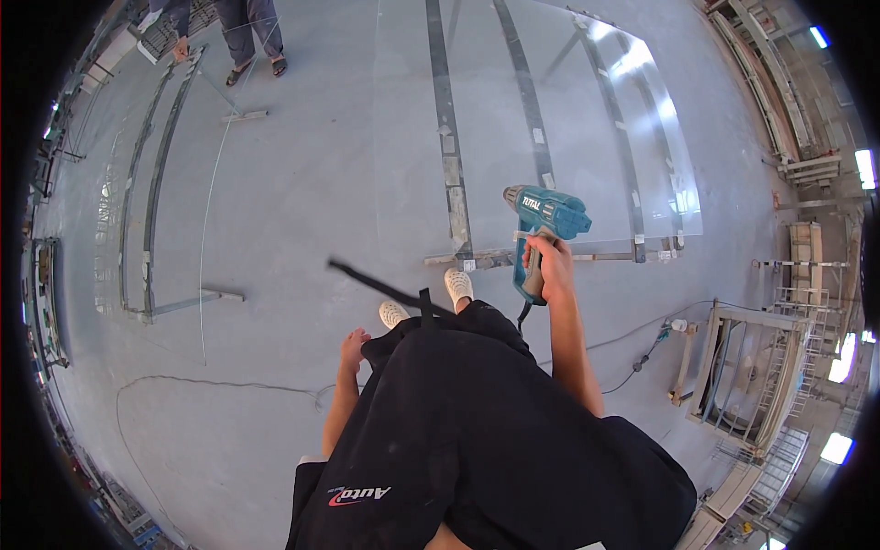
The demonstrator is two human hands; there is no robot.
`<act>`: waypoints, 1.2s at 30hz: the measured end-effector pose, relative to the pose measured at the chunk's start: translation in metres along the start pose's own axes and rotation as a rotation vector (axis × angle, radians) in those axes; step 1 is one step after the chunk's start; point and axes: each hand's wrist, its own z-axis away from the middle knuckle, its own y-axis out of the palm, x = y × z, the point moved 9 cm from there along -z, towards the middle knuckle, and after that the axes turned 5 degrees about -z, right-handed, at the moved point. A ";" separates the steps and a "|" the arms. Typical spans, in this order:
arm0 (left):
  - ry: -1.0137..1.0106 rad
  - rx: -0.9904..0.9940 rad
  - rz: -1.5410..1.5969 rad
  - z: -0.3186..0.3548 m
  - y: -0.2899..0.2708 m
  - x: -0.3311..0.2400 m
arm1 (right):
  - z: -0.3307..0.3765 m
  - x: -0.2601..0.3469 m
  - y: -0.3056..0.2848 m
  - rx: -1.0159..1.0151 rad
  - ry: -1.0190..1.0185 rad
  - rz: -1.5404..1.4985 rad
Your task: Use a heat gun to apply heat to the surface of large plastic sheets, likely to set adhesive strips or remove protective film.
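My right hand (550,268) is wrapped round the handle of a teal heat gun (561,211). The gun's metal nozzle points left, and a dark cord drops from the base of the handle. Ahead of it, a large clear glass sheet (577,110) lies across several dark padded rails (451,170). My left hand (354,349) hangs low, its fingers against the edge of my black apron (440,403); their grip is too small and partly covered to read. A blurred black strap (367,280) sticks out in front of the apron.
Another clear glass sheet (209,229) stands over a second padded stand (156,174) on the left. A person (243,32) is at its far end. A cable (220,380) trails over the grey floor (312,183). Metal frames (747,376) stand at right.
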 end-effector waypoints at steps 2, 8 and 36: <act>0.019 0.018 0.056 -0.009 -0.005 0.012 | 0.001 0.000 0.005 0.008 0.004 0.004; 0.122 -0.067 -0.073 0.013 0.006 -0.033 | 0.003 0.004 0.003 -0.011 0.010 0.016; 0.430 0.953 -1.022 0.179 0.212 -0.159 | 0.008 -0.012 0.050 0.157 -0.018 0.253</act>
